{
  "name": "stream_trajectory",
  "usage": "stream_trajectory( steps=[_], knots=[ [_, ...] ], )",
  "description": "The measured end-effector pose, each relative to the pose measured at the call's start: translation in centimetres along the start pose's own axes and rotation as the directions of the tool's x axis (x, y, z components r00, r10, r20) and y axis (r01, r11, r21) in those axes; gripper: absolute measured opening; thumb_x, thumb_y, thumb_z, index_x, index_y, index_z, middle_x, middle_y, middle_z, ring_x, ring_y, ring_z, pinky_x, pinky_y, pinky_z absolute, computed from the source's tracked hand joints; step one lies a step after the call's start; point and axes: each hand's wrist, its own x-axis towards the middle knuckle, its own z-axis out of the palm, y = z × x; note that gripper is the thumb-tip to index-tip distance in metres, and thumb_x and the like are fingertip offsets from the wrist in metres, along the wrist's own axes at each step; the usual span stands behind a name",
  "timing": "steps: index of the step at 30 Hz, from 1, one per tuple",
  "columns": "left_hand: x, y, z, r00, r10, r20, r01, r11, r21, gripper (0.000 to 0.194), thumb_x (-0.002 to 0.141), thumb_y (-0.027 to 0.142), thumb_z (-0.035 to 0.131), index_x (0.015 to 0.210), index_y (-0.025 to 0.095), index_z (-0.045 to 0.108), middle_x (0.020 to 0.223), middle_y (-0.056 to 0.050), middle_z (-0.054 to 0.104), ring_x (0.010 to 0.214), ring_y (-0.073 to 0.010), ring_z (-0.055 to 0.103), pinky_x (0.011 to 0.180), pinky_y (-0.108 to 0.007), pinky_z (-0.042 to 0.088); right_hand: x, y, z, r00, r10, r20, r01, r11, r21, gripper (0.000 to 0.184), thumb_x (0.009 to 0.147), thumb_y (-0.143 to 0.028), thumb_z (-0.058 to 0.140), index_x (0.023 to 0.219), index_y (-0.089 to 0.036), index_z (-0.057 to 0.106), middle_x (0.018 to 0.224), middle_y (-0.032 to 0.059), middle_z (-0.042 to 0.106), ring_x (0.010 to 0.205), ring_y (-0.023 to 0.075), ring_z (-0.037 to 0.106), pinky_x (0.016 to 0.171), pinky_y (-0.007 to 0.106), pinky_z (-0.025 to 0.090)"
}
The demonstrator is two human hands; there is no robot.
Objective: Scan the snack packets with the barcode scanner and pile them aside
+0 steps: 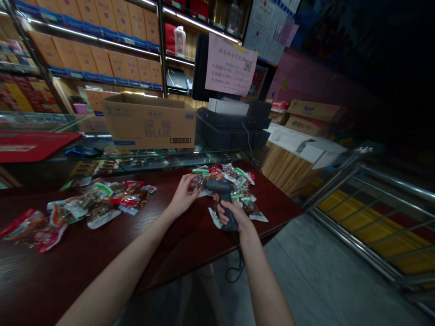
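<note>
My right hand (234, 213) is wrapped around the handle of a dark barcode scanner (224, 192), its head turned to the left. A cable hangs from the handle below the table edge. My left hand (185, 197) has its fingers and thumb closed on the edge of a clear snack packet (200, 181), just left of the scanner's head. A pile of vacuum-sealed snack packets (239, 176) with green, red and white labels lies behind and around the scanner. To the left, a second group of packets (102, 201) is spread on the dark red table (163, 253).
Behind the table stand an open cardboard box (149, 122), a black printer-like machine (234, 127) and a monitor with a paper notice (231, 65). A mouse (81, 151) sits on the glass counter. A metal railing (374, 226) is at the right.
</note>
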Motion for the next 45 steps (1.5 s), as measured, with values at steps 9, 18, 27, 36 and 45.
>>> stream_trajectory(
  steps=[9,18,27,36,45],
  knots=[
    [-0.2,0.1,0.1,0.998,-0.002,0.056,-0.001,0.998,0.06,0.055,0.075,0.017,0.053,0.13,0.019,0.044,0.133,-0.011,0.04,0.104,-0.0182,0.057,0.069,-0.026,0.057,0.2,0.1,0.0,1.0,0.009,-0.014,-0.009,1.0,-0.022,0.024,0.08,-0.032,0.065,0.094,-0.018,0.051,0.057,-0.0089,0.049,0.033,0.0036,0.038,0.034,0.016,0.035],
    [-1.2,0.1,-2.8,0.969,-0.047,-0.243,0.236,0.476,0.847,0.05,0.082,0.022,0.048,0.127,0.002,0.052,0.148,-0.029,0.03,0.137,-0.0442,0.027,0.108,-0.064,0.021,0.2,0.1,-0.3,0.999,-0.023,-0.045,0.024,0.999,0.031,0.026,0.078,-0.033,0.067,0.073,-0.019,0.046,0.054,-0.0071,0.049,0.032,0.004,0.037,0.031,0.017,0.032],
    [-1.1,-2.3,-2.8,0.866,-0.454,-0.21,0.372,0.306,0.876,0.071,0.088,0.061,0.035,0.142,0.014,0.044,0.15,-0.024,0.033,0.14,-0.047,0.019,0.098,-0.077,0.014,0.1,-0.1,0.0,0.999,0.012,-0.051,-0.01,0.999,0.046,0.032,0.078,-0.034,0.068,0.099,-0.018,0.051,0.055,-0.0082,0.051,0.032,0.0045,0.037,0.031,0.016,0.032],
    [-0.7,-1.1,-0.7,0.986,-0.154,-0.07,0.133,0.453,0.881,0.061,0.092,0.048,0.036,0.142,0.012,0.041,0.15,-0.021,0.036,0.141,-0.0378,0.025,0.11,-0.066,0.006,0.2,-0.7,-0.9,0.978,-0.12,-0.169,0.156,0.963,0.221,0.024,0.077,-0.034,0.065,0.081,-0.019,0.048,0.056,-0.008,0.046,0.034,0.0033,0.034,0.032,0.016,0.031],
    [5.5,-0.9,7.1,0.924,-0.381,0.02,0.296,0.75,0.592,0.071,0.079,0.053,0.057,0.135,0.012,0.042,0.133,-0.024,0.052,0.122,-0.0384,0.05,0.096,-0.053,0.039,0.3,-1.0,-2.2,0.963,-0.157,-0.217,0.221,0.924,0.312,0.025,0.08,-0.036,0.06,0.098,-0.02,0.052,0.058,-0.0087,0.043,0.035,0.004,0.032,0.033,0.016,0.031]
  ],
)
